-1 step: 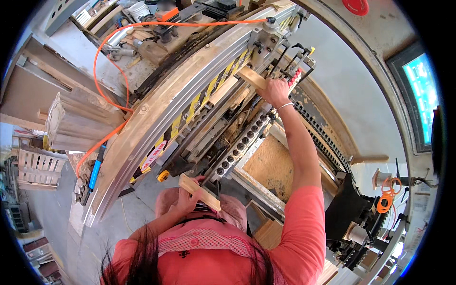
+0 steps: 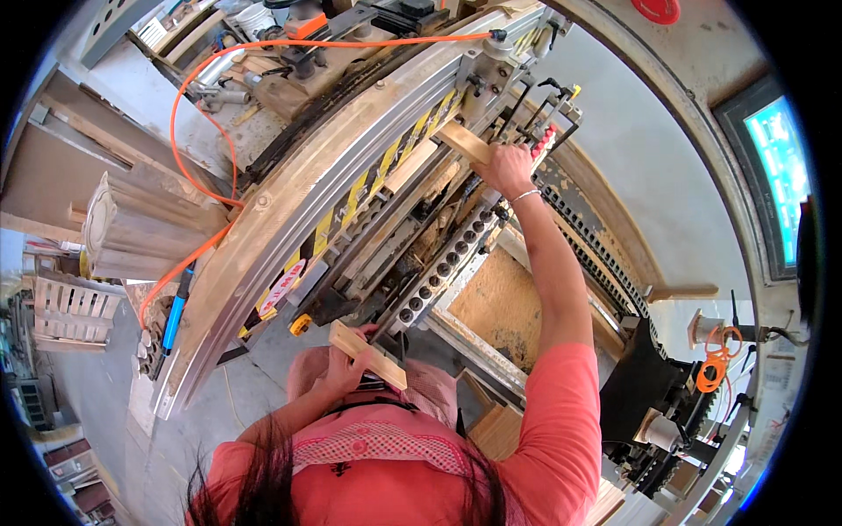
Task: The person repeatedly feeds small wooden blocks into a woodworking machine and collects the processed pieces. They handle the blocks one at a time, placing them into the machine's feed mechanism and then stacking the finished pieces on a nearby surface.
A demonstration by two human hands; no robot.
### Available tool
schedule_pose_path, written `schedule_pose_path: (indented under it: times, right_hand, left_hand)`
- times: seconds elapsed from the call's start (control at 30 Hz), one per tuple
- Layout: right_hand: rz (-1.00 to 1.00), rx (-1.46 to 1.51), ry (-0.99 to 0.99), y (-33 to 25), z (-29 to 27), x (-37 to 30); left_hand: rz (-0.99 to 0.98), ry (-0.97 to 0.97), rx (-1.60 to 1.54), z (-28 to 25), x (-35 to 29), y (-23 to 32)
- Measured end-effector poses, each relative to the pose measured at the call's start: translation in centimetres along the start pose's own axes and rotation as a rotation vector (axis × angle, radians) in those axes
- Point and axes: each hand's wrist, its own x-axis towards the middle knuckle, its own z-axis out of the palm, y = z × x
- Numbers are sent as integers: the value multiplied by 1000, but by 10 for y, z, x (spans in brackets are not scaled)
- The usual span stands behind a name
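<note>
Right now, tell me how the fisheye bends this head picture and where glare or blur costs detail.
Head view: the long metal rail of the machine bows into an arc, and a black rim rings the frame. The screen at right glows washed-out cyan. The right hand on a wood block is sharp; the left hand holding another wood piece is sharp too. The lower left edge is smeared.

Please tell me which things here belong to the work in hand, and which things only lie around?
In use:
right hand holding a wooden block
left hand holding a wooden piece
drilling machine

Lying about:
orange hose
fluted wooden posts
orange cord coil
</note>
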Motion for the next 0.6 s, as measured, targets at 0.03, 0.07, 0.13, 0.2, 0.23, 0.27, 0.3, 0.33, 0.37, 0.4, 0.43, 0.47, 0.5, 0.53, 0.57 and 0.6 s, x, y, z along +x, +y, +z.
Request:
schedule_pose_path:
  times: [0.03,0.07,0.13,0.2,0.23,0.27,0.3,0.33,0.37,0.4,0.43,0.47,0.5,0.53,0.57,0.6]
  right_hand:
    - [10,-3,-19,0,1,1]
    - [4,-5,-16,0,3,1]
    - [-10,-14,-4,0,4,2]
    - [-1,-19,-25,-5,1,6]
    - [2,-21,-36,-8,-1,8]
    - [-2,-23,-28,-9,-2,8]
    - [-6,-28,-22,-9,-3,8]
    - [-11,-33,-15,-10,-4,7]
    - [-17,-44,-40,-11,-5,7]
    - [-23,-56,-64,-11,-8,7]
    - [-30,-67,-87,-11,-9,7]
    - [-44,-73,-60,-11,-8,7]
    - [-57,-78,-31,-9,-5,6]
    - [-70,-83,-2,-8,-2,6]
    - [-81,-87,18,-7,1,5]
    - [-93,-90,38,-7,2,5]
  left_hand:
    - [1,9,-16,1,0,2]
    - [-6,4,8,1,0,6]
    - [-14,-7,54,2,3,16]
    - [-10,14,25,3,2,13]
    - [-9,26,12,3,2,11]
    - [-9,27,19,3,2,11]
    - [-10,29,24,3,1,10]
    - [-11,31,28,4,0,10]
    - [-9,27,28,4,0,10]
    - [-6,23,27,4,2,11]
    - [-3,20,26,4,3,12]
    - [-12,23,25,4,2,12]
    - [-20,26,24,4,3,12]
    - [-28,29,23,4,3,12]
    - [-30,25,29,4,3,12]
    - [-33,22,36,3,3,12]
